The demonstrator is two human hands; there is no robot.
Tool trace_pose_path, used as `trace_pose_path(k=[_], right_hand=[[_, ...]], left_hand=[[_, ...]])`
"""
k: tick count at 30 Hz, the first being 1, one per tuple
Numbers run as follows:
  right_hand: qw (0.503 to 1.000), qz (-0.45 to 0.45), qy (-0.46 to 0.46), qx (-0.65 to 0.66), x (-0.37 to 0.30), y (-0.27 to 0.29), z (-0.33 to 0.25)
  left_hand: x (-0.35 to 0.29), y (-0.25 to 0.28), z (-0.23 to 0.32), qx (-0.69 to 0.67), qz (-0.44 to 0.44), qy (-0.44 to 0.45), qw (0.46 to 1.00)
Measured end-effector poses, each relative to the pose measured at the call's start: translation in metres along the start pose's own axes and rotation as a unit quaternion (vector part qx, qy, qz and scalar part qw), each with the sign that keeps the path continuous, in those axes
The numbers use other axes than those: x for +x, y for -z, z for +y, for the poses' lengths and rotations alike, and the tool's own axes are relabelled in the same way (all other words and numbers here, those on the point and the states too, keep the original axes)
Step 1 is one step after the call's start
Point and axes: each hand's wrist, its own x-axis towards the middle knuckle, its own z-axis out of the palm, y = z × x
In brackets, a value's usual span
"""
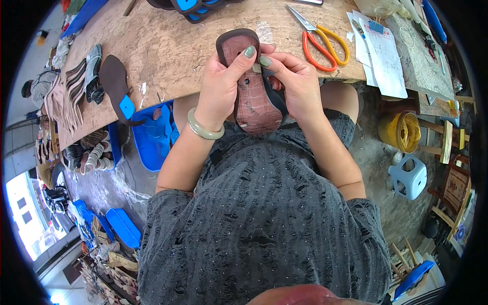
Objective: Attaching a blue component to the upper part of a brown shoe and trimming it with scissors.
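Observation:
Between my hands, over the near edge of the wooden table (168, 61), is a shoe insole (256, 105) with a dark rim and a reddish-brown, lined face turned up. My left hand (219, 81) grips its left side, thumb pressed on the face close to a small dark hole. On the opposite side my right hand (299, 85) pinches the dark edge between thumb and fingers, the two thumbs almost meeting. A small pale piece shows under the right thumb. Some fingertips are hidden behind the insole.
Orange-and-yellow-handled scissors (325, 47) and papers (384, 66) lie to the right. A dark insole with a blue patch (115, 81) and beige strips (66, 99) lie left; more blue-patched pieces (195, 9) sit at the back. Below stand a blue bin (147, 152), a bucket (390, 133) and a stool (409, 178).

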Motion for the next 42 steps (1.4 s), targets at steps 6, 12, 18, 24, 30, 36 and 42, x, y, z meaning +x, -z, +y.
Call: trace_pose_path(k=[6, 12, 18, 24, 30, 36, 42], right_hand=[[0.996, -0.012, 0.018, -0.090, 0.001, -0.002, -0.004], [0.992, -0.001, 0.043, -0.121, -0.008, 0.006, -0.007], [0.974, -0.038, 0.069, -0.211, -0.014, 0.005, -0.003], [0.979, -0.127, -0.155, -0.034, 0.000, 0.019, 0.011], [0.985, -0.038, 0.064, -0.158, -0.007, 0.014, -0.009], [0.985, -0.119, -0.123, 0.014, -0.009, 0.013, -0.008], [0.969, -0.100, -0.176, 0.144, -0.015, 0.006, 0.000]], left_hand=[[0.002, 0.005, -0.001, 0.060, 0.029, 0.008, 0.998], [-0.001, 0.006, 0.000, 0.007, 0.085, -0.040, 0.996], [-0.005, 0.005, -0.002, -0.007, 0.068, -0.039, 0.997], [-0.009, 0.005, -0.005, -0.066, 0.041, -0.049, 0.996], [-0.010, 0.011, -0.007, -0.044, 0.045, -0.039, 0.997], [-0.015, 0.004, -0.006, -0.065, 0.024, -0.015, 0.997], [-0.015, 0.012, -0.013, -0.045, 0.030, -0.011, 0.998]])
